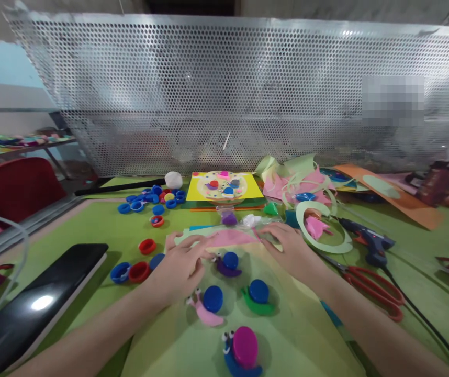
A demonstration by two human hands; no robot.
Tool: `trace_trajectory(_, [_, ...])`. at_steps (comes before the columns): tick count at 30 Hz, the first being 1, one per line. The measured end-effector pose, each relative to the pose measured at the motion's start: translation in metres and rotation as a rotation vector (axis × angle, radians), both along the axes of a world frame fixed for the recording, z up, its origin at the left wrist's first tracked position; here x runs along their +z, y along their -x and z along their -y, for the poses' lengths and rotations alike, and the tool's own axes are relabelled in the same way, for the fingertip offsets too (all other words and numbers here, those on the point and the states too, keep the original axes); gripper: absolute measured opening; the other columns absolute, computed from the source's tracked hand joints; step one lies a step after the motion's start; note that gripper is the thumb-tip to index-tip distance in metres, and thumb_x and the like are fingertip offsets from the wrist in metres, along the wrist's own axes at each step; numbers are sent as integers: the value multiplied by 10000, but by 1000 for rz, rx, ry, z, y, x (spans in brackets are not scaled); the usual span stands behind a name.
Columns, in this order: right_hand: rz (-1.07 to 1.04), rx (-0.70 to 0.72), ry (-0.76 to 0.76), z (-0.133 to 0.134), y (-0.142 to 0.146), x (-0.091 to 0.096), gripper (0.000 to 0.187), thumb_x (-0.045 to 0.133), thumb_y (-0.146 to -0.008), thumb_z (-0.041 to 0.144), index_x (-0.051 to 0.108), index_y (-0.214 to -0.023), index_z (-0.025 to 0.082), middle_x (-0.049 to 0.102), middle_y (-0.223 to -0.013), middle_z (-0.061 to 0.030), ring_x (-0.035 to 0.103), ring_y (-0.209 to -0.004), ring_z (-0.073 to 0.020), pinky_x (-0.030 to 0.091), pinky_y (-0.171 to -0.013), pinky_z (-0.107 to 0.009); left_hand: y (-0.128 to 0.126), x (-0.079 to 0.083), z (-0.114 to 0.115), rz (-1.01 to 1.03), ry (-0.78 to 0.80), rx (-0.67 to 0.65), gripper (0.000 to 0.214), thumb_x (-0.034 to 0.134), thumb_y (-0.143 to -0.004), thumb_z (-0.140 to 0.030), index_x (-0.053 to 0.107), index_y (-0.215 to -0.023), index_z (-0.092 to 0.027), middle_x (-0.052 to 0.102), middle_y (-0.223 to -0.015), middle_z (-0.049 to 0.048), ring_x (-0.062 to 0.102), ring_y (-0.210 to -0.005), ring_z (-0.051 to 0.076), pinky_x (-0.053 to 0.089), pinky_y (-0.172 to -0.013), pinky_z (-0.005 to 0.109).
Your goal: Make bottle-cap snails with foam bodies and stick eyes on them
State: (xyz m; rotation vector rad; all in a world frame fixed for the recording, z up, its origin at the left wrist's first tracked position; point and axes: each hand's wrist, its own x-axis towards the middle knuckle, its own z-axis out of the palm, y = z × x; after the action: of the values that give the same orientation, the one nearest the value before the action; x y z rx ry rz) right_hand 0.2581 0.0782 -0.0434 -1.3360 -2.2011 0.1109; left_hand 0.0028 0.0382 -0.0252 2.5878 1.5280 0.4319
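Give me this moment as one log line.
left hand: by purple snail | right hand: near pink paper | scissors, glue gun: right of right hand

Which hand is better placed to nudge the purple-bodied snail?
Probably the left hand, close beside the purple-bodied snail; the right hand is farther off, by the right end of the pink paper.

Shiny metal screen [209, 78], smooth plastic caps [245, 346] (faintly glossy), matt clay-like snail bodies [258, 306], paper sheet [299, 335]
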Motion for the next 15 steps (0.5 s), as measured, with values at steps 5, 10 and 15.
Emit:
trace_trajectory(5, [76,-47,-56,-5,-3,-6,212,491,-829,208,601,-1010,191,650,-1063,-88,578,-988,-241,444,-809,-409,0,-1,1,46,1,-6,544,357,-793,-89,336,-1321,-215,720,-993,53,560,-1090,258,240,-999,536])
trace_trajectory(10, [210,-18,-145,-12,5,-10,341,482,-852,194,548,-1187,190,579,-1239,-109,518,-1102,-267,387,-875,-445,-3,-1,0,91,-38,6,503,366,-788,-92,379,-1278,-206,710,-1004,57,551,-1102,279,222,-996,588])
trace_trajectory(15, [310,9,-223,-31,15,-10,333,491,-847,138,574,-1167,178,590,-1232,-124,521,-1083,-287,341,-892,-471,-8,-2,2,113,-63,-15,445,386,-803,-110,445,-1237,-184,706,-1001,61,573,-1068,275,294,-984,559])
